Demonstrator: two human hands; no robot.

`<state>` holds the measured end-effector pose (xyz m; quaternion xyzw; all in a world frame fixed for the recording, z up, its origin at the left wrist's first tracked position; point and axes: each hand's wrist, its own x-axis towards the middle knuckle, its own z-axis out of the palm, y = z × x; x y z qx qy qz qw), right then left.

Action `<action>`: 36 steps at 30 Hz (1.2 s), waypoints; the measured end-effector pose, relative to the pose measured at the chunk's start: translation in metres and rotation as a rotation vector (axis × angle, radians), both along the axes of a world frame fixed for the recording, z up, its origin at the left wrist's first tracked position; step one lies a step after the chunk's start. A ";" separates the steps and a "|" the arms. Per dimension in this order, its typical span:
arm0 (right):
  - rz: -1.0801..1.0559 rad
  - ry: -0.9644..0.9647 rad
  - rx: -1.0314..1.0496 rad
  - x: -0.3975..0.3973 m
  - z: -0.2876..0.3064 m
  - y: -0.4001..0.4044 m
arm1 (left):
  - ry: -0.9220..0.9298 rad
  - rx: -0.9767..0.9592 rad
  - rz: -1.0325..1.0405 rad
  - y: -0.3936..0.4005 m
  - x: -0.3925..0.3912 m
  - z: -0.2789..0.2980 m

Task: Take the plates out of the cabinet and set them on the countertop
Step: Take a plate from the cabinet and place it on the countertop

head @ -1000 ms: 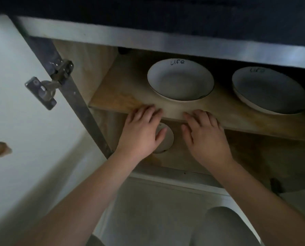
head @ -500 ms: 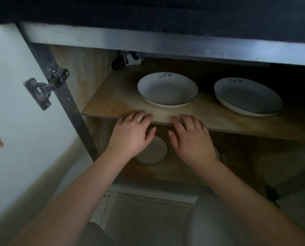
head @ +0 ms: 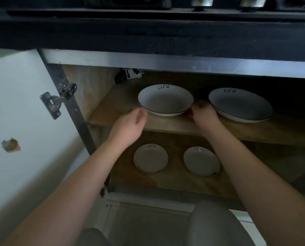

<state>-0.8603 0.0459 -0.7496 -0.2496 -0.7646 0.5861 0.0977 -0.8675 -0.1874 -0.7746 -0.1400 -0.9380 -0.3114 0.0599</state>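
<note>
Two large white plates marked "life" rest on the upper wooden shelf (head: 290,132) of the open cabinet: a left one (head: 166,102) and a right one (head: 240,105). Two small white plates (head: 150,158) (head: 201,161) lie on the cabinet floor below. My left hand (head: 130,125) hovers blurred at the left large plate's left rim, fingers loosely curled and holding nothing. My right hand (head: 203,114) sits between the two large plates, against the left plate's right rim, its fingertips lost in shadow. The dark countertop (head: 148,32) runs above the cabinet.
The white cabinet door (head: 23,103) stands open at the left, with a metal hinge (head: 57,102) on the frame. A small dark object (head: 128,76) sits at the shelf's back left corner. My knee (head: 219,226) is low at the front, over a tiled floor.
Both hands have left the shelf's front edge and reached in to either side of the left large plate. My view has pulled back, so the two small plates below now show.
</note>
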 end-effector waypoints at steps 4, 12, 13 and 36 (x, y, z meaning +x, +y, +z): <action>-0.066 0.071 -0.515 -0.013 0.012 -0.002 | -0.364 0.741 0.212 0.017 -0.022 0.020; -0.096 0.175 -0.772 -0.002 0.010 0.002 | -0.637 1.423 0.166 0.023 -0.035 0.028; -0.092 0.184 -0.781 0.000 0.009 0.003 | -0.646 1.422 0.175 0.019 -0.036 0.026; 0.048 -0.053 -0.801 0.021 0.015 0.022 | -0.835 1.121 0.220 -0.007 -0.043 0.028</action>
